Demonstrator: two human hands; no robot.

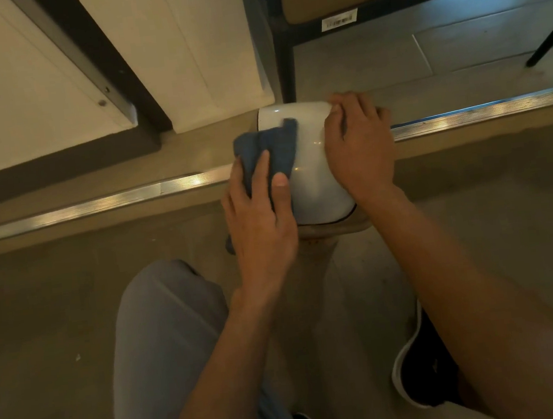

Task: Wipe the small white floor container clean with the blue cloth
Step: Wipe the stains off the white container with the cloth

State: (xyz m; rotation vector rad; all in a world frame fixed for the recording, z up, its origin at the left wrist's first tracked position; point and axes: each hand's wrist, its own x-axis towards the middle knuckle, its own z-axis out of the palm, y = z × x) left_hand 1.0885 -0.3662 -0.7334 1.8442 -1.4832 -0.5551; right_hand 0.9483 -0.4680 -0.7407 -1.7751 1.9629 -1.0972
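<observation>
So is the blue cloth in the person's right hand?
No, the left hand holds the blue cloth against the white container, while the right hand rests bare on its other side.

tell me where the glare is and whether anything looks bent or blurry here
Head view: warm, dim light; bright glints along the metal floor strip and small highlights on the white container. Wide-angle lens bows the strip and stretches the forearms. The blue cloth and both hands look slightly soft, with edges not crisp.

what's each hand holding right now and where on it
The left hand pinches the blue cloth at its near end against the white container. The right hand rests on the container's right side, steadying it.
</observation>
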